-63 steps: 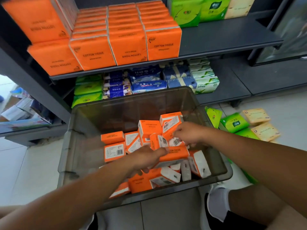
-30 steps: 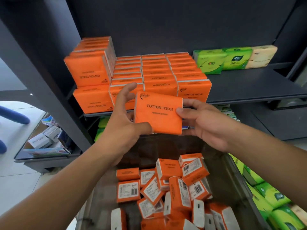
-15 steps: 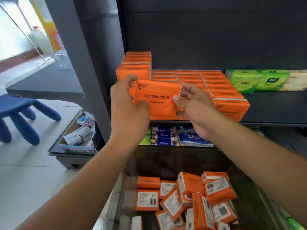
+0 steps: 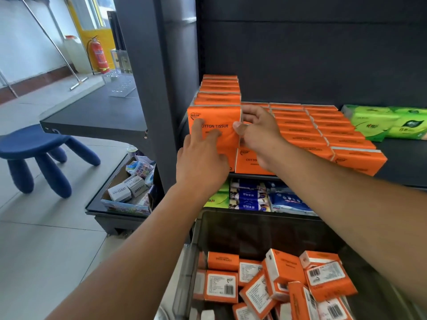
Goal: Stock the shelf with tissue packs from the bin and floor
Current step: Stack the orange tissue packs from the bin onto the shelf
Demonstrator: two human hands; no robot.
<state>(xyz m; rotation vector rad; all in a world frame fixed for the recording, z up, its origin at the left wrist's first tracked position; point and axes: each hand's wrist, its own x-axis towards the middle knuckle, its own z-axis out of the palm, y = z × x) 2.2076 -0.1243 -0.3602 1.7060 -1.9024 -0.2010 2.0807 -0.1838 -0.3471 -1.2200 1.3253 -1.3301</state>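
An orange tissue pack [image 4: 217,118] marked COTTON TISSUE stands upright at the front of the upper left stack on the dark shelf [image 4: 404,158]. My left hand [image 4: 201,158] presses straight fingers against its front face. At the pack's right edge, my right hand [image 4: 261,132] pinches it, thumb on the front and fingers round the side. Rows of orange packs [image 4: 312,135] fill the shelf to the right, one layer lower. Below me, the grey bin [image 4: 231,222] holds several loose orange packs [image 4: 284,269].
Green packs [image 4: 374,123] lie at the shelf's right end. Blue and green packs [image 4: 249,195] fill the lower shelf behind the bin. A shelf upright [image 4: 150,88] stands left of the stack. A blue stool [image 4: 39,144] and a low stand with small boxes [image 4: 129,188] sit further left.
Both hands lifted one orange pack out of the bin and set it against the front of the upper left stack. My left hand went from gripping its edge to pressing its face.
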